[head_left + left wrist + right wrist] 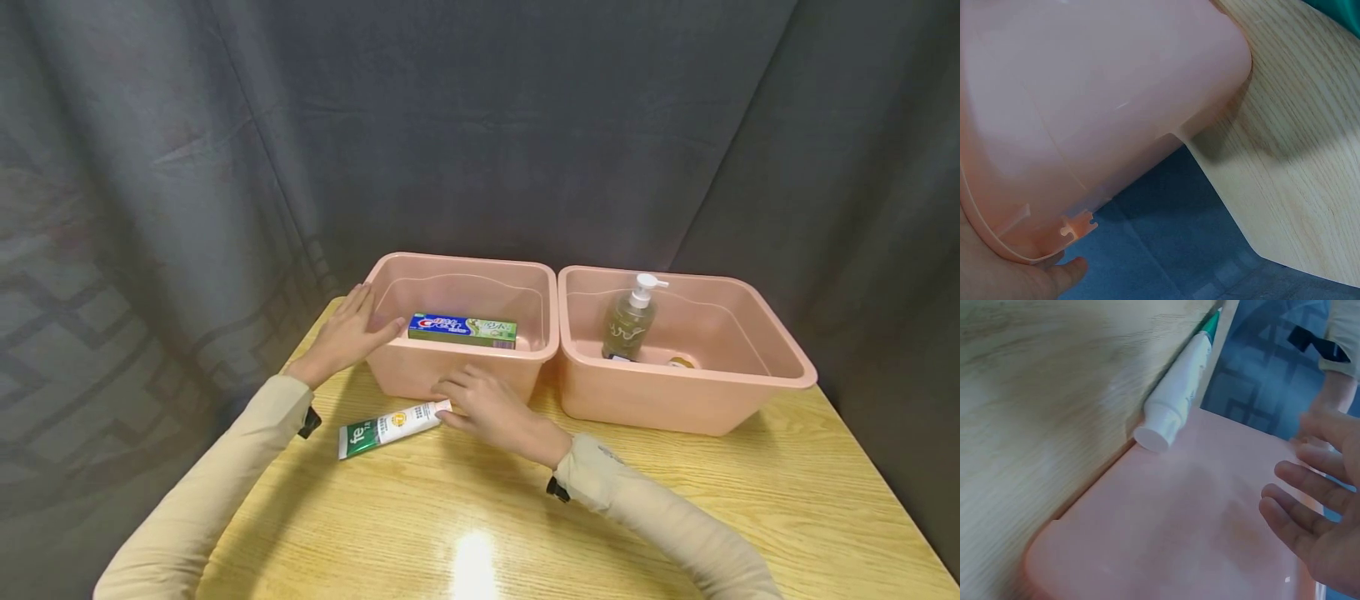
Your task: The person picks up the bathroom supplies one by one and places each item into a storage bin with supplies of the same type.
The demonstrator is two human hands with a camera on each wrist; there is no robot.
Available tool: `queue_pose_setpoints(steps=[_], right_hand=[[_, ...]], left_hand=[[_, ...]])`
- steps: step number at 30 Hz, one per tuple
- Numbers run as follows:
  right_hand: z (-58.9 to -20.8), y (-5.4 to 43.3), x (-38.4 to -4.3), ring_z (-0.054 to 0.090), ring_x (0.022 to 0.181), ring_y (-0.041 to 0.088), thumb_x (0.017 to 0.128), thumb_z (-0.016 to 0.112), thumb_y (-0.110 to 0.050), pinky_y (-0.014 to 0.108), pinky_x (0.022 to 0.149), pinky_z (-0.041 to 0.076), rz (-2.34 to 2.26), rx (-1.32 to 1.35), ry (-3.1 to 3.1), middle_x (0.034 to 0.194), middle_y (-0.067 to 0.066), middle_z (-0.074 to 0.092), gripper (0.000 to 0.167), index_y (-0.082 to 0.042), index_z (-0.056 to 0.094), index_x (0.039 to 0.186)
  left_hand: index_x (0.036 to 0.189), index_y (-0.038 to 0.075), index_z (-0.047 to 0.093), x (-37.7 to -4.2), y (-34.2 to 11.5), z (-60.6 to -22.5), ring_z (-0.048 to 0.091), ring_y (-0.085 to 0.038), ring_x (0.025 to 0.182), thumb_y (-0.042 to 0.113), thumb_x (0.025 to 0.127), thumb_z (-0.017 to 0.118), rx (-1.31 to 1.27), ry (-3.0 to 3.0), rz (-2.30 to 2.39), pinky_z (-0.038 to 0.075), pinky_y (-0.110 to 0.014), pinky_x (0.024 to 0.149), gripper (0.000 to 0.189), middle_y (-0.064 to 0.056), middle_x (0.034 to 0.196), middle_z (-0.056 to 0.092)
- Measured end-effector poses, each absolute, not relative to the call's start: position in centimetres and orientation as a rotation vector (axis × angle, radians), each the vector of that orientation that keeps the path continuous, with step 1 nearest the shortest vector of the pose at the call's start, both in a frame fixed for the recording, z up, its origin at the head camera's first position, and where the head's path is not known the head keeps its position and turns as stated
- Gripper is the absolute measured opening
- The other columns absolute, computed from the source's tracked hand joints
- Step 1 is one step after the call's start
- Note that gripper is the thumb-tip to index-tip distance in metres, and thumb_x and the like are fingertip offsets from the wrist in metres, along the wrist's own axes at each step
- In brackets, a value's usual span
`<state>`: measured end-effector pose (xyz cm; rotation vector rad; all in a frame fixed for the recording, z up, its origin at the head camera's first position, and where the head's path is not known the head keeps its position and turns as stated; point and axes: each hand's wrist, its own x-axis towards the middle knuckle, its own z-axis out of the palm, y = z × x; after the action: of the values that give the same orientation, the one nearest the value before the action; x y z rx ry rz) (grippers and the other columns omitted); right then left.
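My left hand [348,333] rests on the left end of the left pink bin [450,372], its thumb over the rim and its fingers extended along the side. In the left wrist view, fingertips [1072,274] show beyond the rim's corner. My right hand [495,414] hovers before the bin's front wall, its fingers relaxed and holding nothing. Beside its fingertips lies a white and green squeeze tube [393,427], cap towards that hand; the right wrist view shows a gap between the fingers and the tube's white cap [1154,439]. A blue and green toothpaste box [461,330] lies inside the left bin.
A second pink bin [652,392] stands close against the first on its right. It contains a pump bottle [628,325] with a white head and a small, partly hidden round item [680,362]. Dark curtains [510,125] hang behind the wooden table [390,517].
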<state>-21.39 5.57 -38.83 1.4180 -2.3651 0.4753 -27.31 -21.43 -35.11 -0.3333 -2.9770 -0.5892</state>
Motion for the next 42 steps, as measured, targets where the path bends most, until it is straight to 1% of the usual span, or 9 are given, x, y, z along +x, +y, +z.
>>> queue_pose_setpoints(steps=[4,11,15,22,25,33,37,42], right_hand=[[-39.3,5.5,-21.6,0.062,0.101,0.021,0.091,0.073,-0.026,0.033,0.089,0.051,0.443,1.414,-2.412,0.112,0.004,0.068,0.031,-0.007,0.070,0.115],[-40.2,5.0,-21.9,0.061,0.101,0.022,0.092,0.072,-0.026,0.034,0.087,0.052,0.380,1.402,-2.491,0.112,0.005,0.068,0.032,-0.006,0.070,0.116],[-40.6,4.7,-22.0,0.061,0.099,0.021,0.092,0.072,-0.027,0.034,0.087,0.052,0.356,1.391,-2.526,0.111,0.004,0.068,0.031,-0.007,0.069,0.116],[-41.1,4.2,-22.1,0.061,0.098,0.019,0.091,0.073,-0.030,0.031,0.084,0.053,0.306,1.378,-2.572,0.114,0.003,0.068,0.036,-0.009,0.068,0.120],[-41.3,4.0,-22.1,0.062,0.097,0.018,0.091,0.073,-0.030,0.031,0.084,0.053,0.292,1.380,-2.574,0.114,0.003,0.068,0.036,-0.009,0.068,0.120],[-42.4,3.4,-22.5,0.064,0.094,0.017,0.090,0.074,-0.023,0.026,0.080,0.054,0.281,1.393,-2.577,0.111,0.002,0.069,0.030,-0.010,0.069,0.116],[-42.8,3.0,-22.7,0.065,0.094,0.017,0.089,0.075,-0.022,0.027,0.080,0.054,0.292,1.401,-2.593,0.112,0.002,0.069,0.030,-0.011,0.069,0.116],[-43.1,2.8,-22.8,0.065,0.100,0.019,0.089,0.075,-0.022,0.029,0.084,0.054,0.264,1.403,-2.610,0.116,0.004,0.068,0.030,-0.011,0.069,0.116]], left_hand=[[0.155,-0.007,0.009,-27.3,-21.4,-35.1,-0.002,-0.034,0.150,0.063,0.096,0.043,-0.339,-2.968,-0.591,0.010,-0.056,0.118,0.097,-0.023,0.163,0.005],[0.155,-0.007,0.010,-27.3,-21.4,-35.0,-0.001,-0.034,0.150,0.067,0.095,0.041,-0.339,-2.967,-0.577,0.011,-0.055,0.118,0.100,-0.022,0.163,0.005],[0.154,-0.007,0.010,-27.3,-21.4,-34.9,0.000,-0.034,0.150,0.065,0.096,0.042,-0.341,-2.966,-0.556,0.012,-0.054,0.118,0.098,-0.023,0.163,0.006],[0.155,-0.006,0.007,-27.3,-21.4,-34.9,-0.003,-0.034,0.150,0.062,0.097,0.042,-0.332,-2.989,-0.566,0.010,-0.056,0.118,0.096,-0.022,0.163,0.003],[0.155,-0.005,0.006,-27.3,-21.4,-34.9,-0.003,-0.034,0.150,0.062,0.097,0.043,-0.328,-2.992,-0.575,0.010,-0.056,0.117,0.095,-0.021,0.163,0.002],[0.156,-0.004,0.006,-27.2,-21.4,-34.9,-0.003,-0.033,0.150,0.062,0.097,0.043,-0.321,-2.988,-0.590,0.010,-0.057,0.117,0.096,-0.020,0.164,0.003],[0.156,-0.004,0.005,-27.2,-21.4,-34.9,-0.004,-0.033,0.150,0.063,0.097,0.042,-0.323,-2.996,-0.582,0.010,-0.057,0.117,0.097,-0.020,0.164,0.002],[0.156,-0.004,0.005,-27.1,-21.3,-34.8,-0.003,-0.034,0.150,0.064,0.097,0.041,-0.327,-2.992,-0.574,0.010,-0.057,0.117,0.097,-0.021,0.163,0.002]])
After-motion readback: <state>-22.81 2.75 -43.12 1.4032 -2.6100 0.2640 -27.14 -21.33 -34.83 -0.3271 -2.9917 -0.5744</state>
